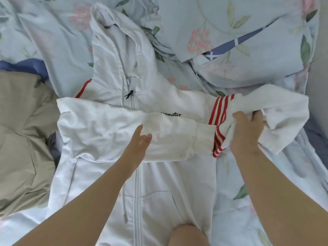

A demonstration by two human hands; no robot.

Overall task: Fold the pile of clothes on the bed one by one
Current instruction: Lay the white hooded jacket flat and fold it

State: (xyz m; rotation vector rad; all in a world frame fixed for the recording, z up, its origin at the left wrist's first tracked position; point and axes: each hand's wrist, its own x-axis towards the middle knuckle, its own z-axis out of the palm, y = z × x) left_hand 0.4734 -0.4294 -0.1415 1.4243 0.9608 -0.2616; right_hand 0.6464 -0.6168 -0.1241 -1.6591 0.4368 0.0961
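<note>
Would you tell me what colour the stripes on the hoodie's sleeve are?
Red stripes on white; the head view shows them best.

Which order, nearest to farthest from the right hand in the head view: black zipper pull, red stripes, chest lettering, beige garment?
1. red stripes, right beside the right hand, on the sleeve it grips.
2. chest lettering, further to its left.
3. black zipper pull, at the centre line.
4. beige garment, at the far left edge.

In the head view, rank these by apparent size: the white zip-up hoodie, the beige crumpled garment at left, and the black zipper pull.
Largest: white zip-up hoodie.
Next: beige crumpled garment, though the frame edge cuts it off.
Smallest: black zipper pull.
</note>
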